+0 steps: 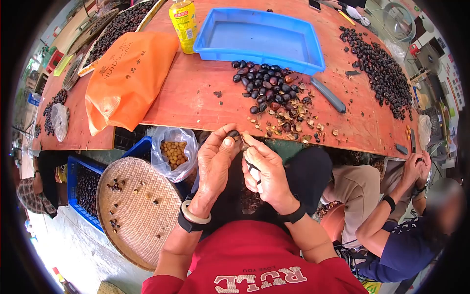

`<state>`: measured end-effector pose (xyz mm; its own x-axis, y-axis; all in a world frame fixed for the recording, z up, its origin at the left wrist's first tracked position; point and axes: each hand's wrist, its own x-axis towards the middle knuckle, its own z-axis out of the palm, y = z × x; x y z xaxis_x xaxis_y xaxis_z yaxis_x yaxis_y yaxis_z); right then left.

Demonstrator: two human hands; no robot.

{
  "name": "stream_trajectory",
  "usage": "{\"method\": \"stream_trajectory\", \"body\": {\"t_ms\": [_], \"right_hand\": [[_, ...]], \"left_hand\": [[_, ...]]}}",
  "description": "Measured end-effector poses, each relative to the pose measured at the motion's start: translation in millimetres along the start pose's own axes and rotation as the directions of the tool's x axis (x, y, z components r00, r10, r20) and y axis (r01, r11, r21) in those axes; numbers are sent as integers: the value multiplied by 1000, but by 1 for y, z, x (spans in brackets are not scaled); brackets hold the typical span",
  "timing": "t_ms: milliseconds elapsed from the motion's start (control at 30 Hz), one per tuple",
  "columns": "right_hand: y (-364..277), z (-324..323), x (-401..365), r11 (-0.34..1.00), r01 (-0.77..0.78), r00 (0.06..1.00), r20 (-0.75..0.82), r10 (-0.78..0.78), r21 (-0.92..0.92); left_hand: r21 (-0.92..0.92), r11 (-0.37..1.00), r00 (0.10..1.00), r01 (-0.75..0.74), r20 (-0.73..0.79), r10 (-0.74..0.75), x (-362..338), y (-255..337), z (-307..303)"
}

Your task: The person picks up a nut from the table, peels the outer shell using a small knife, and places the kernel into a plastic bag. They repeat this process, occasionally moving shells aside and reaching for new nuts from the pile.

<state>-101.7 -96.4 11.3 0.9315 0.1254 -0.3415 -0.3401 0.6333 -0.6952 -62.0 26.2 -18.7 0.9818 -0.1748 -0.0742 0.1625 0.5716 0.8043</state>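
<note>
My left hand (218, 156) is closed, pinching a dark, glossy nut (233, 134) between thumb and fingertips just off the table's near edge. Close against it, my right hand (265, 169) is closed round a small tool (253, 167) with black and white parts. Its working end lies by the nut, too small to make out. Beyond my hands, a heap of dark nuts (267, 83) sits on the red table (196, 100), with broken shell pieces (289, 116) scattered along its near side.
A blue tray (259, 36), a yellow bottle (184, 27), an orange bag (129, 81) and a grey-handled cutter (328, 95) lie on the table. Below left are a bag of peeled kernels (174, 153) and a woven tray (137, 215). A co-worker (399, 230) sits at right.
</note>
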Motion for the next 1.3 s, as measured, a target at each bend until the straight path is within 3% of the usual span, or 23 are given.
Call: {"method": "stream_trajectory", "body": {"t_ms": [100, 167, 367, 433, 467, 567, 1167, 1300], "right_hand": [[-15, -5, -4, 993, -98, 995, 32, 97, 59], [-24, -13, -7, 985, -157, 985, 56, 161, -64], [-46, -35, 0, 961, -122, 979, 131, 158, -249], [-47, -32, 6, 942, 10, 984, 171, 51, -336], [-50, -29, 10, 938, 3, 976, 206, 73, -347], [-39, -28, 17, 934, 91, 973, 230, -9, -346], [-42, -22, 23, 827, 189, 970, 231, -74, -529], [-39, -23, 23, 793, 246, 963, 230, -137, -557]], "left_hand": [[-109, 991, 997, 73, 37, -70, 1, 4, -4], [-113, 990, 996, 85, 34, -82, 0, 7, 0], [-140, 976, 986, 166, 21, -165, 9, 14, 7], [-132, 972, 981, 196, 24, -194, 13, 14, 10], [-115, 972, 979, 204, 23, -202, 15, 13, 12], [-44, 985, 986, 166, -9, -167, 17, 9, 13], [-3, 995, 994, 98, -44, -98, 16, 7, 19], [29, 1000, 998, 11, -68, -9, 14, -3, 19]]}}
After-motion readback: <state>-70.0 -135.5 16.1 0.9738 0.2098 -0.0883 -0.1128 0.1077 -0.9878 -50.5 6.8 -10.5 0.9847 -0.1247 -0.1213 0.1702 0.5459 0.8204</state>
